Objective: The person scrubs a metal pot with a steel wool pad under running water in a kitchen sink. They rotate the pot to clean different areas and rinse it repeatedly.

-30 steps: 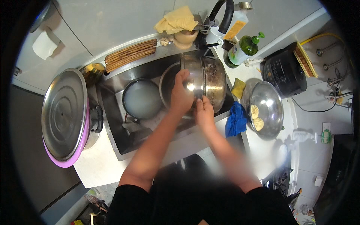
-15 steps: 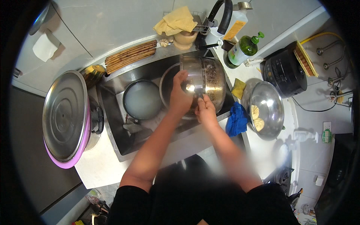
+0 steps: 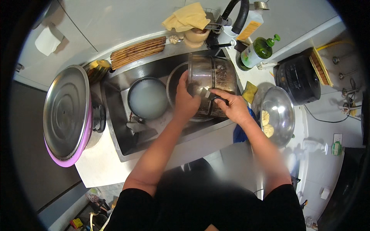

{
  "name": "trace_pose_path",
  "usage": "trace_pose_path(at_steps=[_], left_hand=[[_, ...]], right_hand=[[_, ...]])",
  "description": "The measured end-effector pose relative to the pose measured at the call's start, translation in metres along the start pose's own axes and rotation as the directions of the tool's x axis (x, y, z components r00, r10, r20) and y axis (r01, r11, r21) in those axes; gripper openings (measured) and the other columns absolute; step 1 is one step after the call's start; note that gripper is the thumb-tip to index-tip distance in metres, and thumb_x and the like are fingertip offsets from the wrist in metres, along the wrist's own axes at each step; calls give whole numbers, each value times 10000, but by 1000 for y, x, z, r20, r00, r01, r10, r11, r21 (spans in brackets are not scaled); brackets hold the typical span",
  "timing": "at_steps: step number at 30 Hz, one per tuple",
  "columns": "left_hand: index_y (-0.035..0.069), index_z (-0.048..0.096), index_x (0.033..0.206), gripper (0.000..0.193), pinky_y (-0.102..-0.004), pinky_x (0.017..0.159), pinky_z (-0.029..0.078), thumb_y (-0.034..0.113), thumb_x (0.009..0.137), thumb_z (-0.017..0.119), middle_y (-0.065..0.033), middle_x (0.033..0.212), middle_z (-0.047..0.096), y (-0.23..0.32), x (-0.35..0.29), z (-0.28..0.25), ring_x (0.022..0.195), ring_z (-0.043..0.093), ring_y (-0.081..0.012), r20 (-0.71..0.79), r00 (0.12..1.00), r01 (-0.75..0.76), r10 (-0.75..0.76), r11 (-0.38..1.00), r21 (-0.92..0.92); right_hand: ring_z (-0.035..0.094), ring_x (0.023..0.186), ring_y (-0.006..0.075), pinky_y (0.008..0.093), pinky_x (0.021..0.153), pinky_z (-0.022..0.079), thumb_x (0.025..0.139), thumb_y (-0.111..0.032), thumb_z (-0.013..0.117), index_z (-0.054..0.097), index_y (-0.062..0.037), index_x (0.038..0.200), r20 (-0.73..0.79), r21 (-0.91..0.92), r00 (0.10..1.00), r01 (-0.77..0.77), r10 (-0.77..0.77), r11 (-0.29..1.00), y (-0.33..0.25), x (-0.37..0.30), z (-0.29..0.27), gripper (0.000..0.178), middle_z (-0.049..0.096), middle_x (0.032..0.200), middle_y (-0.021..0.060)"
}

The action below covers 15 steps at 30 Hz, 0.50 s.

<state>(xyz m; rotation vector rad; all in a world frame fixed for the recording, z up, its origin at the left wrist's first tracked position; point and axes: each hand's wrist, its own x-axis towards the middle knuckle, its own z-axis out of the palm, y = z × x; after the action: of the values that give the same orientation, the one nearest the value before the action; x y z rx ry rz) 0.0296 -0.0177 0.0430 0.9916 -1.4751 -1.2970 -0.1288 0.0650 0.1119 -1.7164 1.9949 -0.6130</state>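
While the pot is tipped on its side: it could slip, by my guess.
Left hand (image 3: 185, 101): clasps steel pot (image 3: 210, 82) wall.
Right hand (image 3: 230, 106): pinches small scrubber against pot.
Pot: over sink (image 3: 115, 115), above bowl (image 3: 148, 98).
Bottle (image 3: 257, 52): beyond pot; a knock could topple it.

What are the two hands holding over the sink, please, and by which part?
The left hand grips the tilted steel pot by its underside edge; the right hand holds its dark handle.
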Motion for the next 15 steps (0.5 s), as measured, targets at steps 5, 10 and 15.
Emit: trace_pose_path(at_steps=[5, 10, 15], left_hand=[[28, 312, 1401, 743, -407, 1103, 266, -36, 688, 512, -225, 1373, 409, -2, -1, -1, 1300, 376, -365, 0, 999, -40, 40, 997, 64], [35, 304, 1399, 769, -516, 1141, 79, -37, 667, 527, -213, 1401, 385, 7, -5, 0, 1405, 203, -362, 14, 994, -113, 112, 963, 246], [35, 306, 1398, 780, -537, 1135, 71, -38, 656, 532, -202, 1401, 386, 2, -4, 0, 1402, 201, -373, 2, 991, -132, 137, 954, 270]], right_hand=[[642, 900, 329, 380, 775, 520, 857, -277, 627, 651, -292, 1146, 38, -21, 999, -15, 16, 1000, 0, 16, 4, 291, 676, 994, 116], [645, 954, 268, 312, 831, 491, 865, -211, 628, 664, -223, 1138, 30, 137, 996, -82, 78, 987, 4, 15, 15, 276, 675, 1038, 114], [647, 942, 299, 343, 805, 505, 862, -250, 626, 670, -257, 1129, 50, 82, 998, -40, 36, 996, -6, 23, 9, 271, 673, 1021, 119]])
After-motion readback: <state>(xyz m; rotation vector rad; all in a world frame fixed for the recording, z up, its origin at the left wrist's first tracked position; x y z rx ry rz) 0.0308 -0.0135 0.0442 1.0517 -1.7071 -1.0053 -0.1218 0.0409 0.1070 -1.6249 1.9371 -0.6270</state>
